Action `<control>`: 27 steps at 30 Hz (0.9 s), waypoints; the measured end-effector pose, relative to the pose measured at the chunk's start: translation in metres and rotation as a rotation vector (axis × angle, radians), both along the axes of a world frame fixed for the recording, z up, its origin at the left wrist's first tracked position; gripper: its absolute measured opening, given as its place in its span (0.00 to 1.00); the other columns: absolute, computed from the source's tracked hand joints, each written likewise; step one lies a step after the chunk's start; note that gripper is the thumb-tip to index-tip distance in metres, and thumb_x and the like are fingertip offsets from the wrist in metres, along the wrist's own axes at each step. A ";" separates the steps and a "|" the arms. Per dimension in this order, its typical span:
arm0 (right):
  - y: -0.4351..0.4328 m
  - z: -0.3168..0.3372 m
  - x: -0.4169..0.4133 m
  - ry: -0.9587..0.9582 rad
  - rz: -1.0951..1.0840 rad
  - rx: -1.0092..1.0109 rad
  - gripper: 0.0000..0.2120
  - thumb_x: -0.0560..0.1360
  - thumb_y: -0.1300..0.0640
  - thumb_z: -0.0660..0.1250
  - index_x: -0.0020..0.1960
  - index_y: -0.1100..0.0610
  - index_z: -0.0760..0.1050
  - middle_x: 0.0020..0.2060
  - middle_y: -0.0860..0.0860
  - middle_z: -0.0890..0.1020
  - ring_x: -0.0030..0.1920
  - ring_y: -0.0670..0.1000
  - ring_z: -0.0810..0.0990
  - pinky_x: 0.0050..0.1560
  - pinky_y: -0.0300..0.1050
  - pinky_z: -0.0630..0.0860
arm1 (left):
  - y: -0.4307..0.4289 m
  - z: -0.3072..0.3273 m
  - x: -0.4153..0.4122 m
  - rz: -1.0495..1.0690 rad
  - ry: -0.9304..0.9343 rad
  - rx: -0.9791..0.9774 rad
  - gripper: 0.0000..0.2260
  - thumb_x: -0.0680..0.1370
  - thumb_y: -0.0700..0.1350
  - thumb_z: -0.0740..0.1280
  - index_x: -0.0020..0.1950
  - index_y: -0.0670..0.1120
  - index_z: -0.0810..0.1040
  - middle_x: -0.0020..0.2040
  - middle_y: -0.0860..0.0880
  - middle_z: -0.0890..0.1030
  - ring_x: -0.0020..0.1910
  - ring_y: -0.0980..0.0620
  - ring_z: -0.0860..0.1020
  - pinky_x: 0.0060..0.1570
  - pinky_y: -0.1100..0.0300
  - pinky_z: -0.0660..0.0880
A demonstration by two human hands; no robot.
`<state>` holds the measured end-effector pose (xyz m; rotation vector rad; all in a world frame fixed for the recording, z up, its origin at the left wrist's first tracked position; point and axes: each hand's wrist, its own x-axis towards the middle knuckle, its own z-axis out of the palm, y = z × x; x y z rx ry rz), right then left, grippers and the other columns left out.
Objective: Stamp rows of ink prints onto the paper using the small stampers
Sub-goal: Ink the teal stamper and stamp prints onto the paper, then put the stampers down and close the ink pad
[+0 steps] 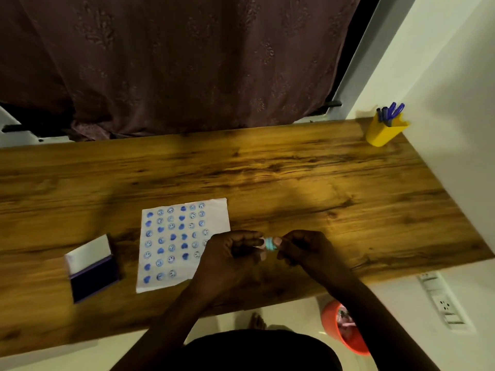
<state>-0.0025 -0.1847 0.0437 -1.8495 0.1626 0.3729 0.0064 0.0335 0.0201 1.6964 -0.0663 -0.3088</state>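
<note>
We see the white paper sheet [184, 243] mostly filled with blue prints, right edge bare. Left hand [230, 254] and right hand [305, 249] both pinch the small teal-and-pink stamper [270, 243] just beside the sheet.

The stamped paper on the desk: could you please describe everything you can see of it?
The paper is a white, roughly square sheet lying flat and slightly askew on the wooden desk. It carries columns of blue prints, smiley faces mixed with solid hearts, filling most of it; its right strip is still bare. The left hand covers its lower right corner. An open ink pad sits apart to its left.
</note>
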 end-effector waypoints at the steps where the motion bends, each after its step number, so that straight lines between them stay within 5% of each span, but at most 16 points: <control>1: -0.007 -0.002 0.002 -0.027 -0.005 -0.095 0.13 0.75 0.43 0.73 0.42 0.52 0.84 0.35 0.51 0.86 0.33 0.45 0.83 0.37 0.43 0.79 | 0.000 -0.002 0.002 0.035 0.009 0.007 0.18 0.70 0.41 0.81 0.52 0.63 0.87 0.51 0.58 0.89 0.53 0.58 0.87 0.55 0.55 0.85; 6: -0.020 -0.018 0.005 -0.168 0.109 -0.576 0.08 0.74 0.45 0.74 0.47 0.49 0.83 0.38 0.39 0.83 0.41 0.33 0.81 0.38 0.27 0.74 | 0.014 -0.006 0.007 0.176 -0.005 0.109 0.17 0.74 0.37 0.78 0.50 0.60 0.85 0.48 0.59 0.90 0.50 0.60 0.87 0.54 0.59 0.83; 10: -0.009 -0.033 0.008 -0.168 0.239 -0.634 0.08 0.74 0.51 0.73 0.52 0.52 0.82 0.46 0.46 0.85 0.46 0.45 0.83 0.47 0.45 0.82 | 0.027 -0.010 0.004 0.254 0.014 0.161 0.14 0.75 0.41 0.78 0.48 0.62 0.86 0.46 0.57 0.90 0.48 0.57 0.88 0.55 0.55 0.83; 13: 0.000 -0.043 0.014 -0.155 0.336 -0.684 0.07 0.75 0.52 0.71 0.52 0.52 0.80 0.47 0.48 0.84 0.47 0.48 0.82 0.48 0.48 0.80 | 0.032 -0.013 0.000 0.280 0.049 0.166 0.12 0.75 0.42 0.77 0.49 0.61 0.86 0.46 0.56 0.90 0.47 0.56 0.88 0.56 0.51 0.84; 23: 0.009 -0.053 0.024 -0.113 0.412 -0.678 0.08 0.74 0.49 0.69 0.49 0.53 0.78 0.44 0.49 0.83 0.45 0.50 0.81 0.42 0.42 0.71 | 0.035 -0.018 -0.008 0.322 0.084 0.138 0.11 0.76 0.40 0.77 0.50 0.57 0.87 0.46 0.54 0.90 0.47 0.53 0.89 0.54 0.47 0.85; 27: 0.008 -0.045 0.024 -0.147 0.381 -0.665 0.21 0.67 0.34 0.64 0.46 0.51 0.78 0.38 0.44 0.79 0.39 0.47 0.79 0.34 0.36 0.66 | 0.042 -0.016 -0.008 0.328 0.076 0.131 0.11 0.76 0.41 0.77 0.50 0.57 0.86 0.46 0.54 0.90 0.47 0.53 0.89 0.54 0.47 0.85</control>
